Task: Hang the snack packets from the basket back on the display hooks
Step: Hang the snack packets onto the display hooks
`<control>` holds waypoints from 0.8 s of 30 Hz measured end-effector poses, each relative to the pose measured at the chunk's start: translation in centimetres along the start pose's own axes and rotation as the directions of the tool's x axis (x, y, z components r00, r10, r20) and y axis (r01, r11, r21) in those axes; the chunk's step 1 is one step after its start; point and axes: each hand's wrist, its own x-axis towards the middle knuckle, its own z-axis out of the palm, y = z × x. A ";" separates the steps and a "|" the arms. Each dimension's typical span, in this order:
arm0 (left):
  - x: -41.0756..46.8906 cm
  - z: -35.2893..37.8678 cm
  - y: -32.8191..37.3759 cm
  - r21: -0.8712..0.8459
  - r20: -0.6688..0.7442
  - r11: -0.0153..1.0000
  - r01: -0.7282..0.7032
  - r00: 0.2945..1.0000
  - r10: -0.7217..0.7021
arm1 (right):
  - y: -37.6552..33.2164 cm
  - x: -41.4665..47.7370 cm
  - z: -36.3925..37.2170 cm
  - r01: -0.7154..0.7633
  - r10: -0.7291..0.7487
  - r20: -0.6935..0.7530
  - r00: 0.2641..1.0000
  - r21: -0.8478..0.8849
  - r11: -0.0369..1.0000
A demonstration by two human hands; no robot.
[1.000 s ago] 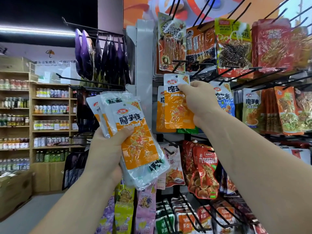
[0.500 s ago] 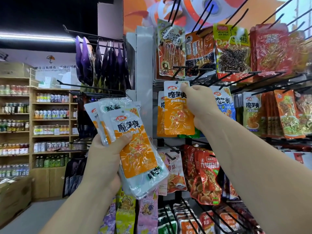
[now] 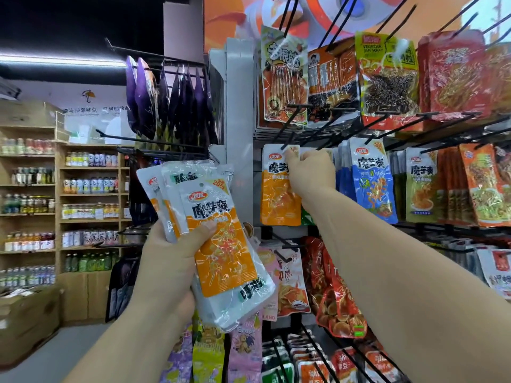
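Observation:
My left hand (image 3: 171, 261) grips a fanned stack of several orange-and-white snack packets (image 3: 221, 244) in front of the rack's white post. My right hand (image 3: 311, 172) reaches up to the middle row and pinches the top edge of one more orange packet (image 3: 279, 194) right at a black display hook (image 3: 286, 139). The hook's tip sits at the packet's hang hole; whether the hole is threaded on is hidden by my fingers. No basket is in view.
Black hooks (image 3: 387, 128) jut toward me across the rack, carrying blue (image 3: 373, 183), green and red packets (image 3: 453, 76). Purple bags (image 3: 168, 100) hang at the left of the post. Wooden shelves of bottles (image 3: 91, 205) line the far left wall.
My right hand has carried the single orange packet up and away from me, onto the tip of the hook. The stack in my left hand has barely moved.

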 end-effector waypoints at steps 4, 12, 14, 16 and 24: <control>0.1 0.0 0.0 0.002 0.019 1.000 0.009 1.000 -0.009 | 0.1 0.5 0.2 0.047 -0.048 0.003 0.999 -0.174 0.984; -0.3 0.4 -0.1 0.003 0.041 1.000 0.028 0.999 -0.028 | 0.5 0.8 -0.3 0.096 -0.099 0.003 0.995 -0.248 0.964; -0.4 0.3 -0.1 -0.002 0.057 1.000 0.029 0.998 -0.029 | 0.6 0.4 -1.0 0.131 -0.139 -0.009 0.990 -0.276 0.952; -0.6 0.1 -0.2 -0.018 0.074 0.999 0.031 0.997 -0.030 | 0.7 -0.4 -2.0 0.179 -0.204 -0.056 0.977 -0.293 0.939; -1.0 0.4 -0.6 -0.064 0.051 0.998 0.019 0.999 -0.016 | -1.6 -10.1 -2.1 0.312 -0.314 0.184 0.931 0.041 0.949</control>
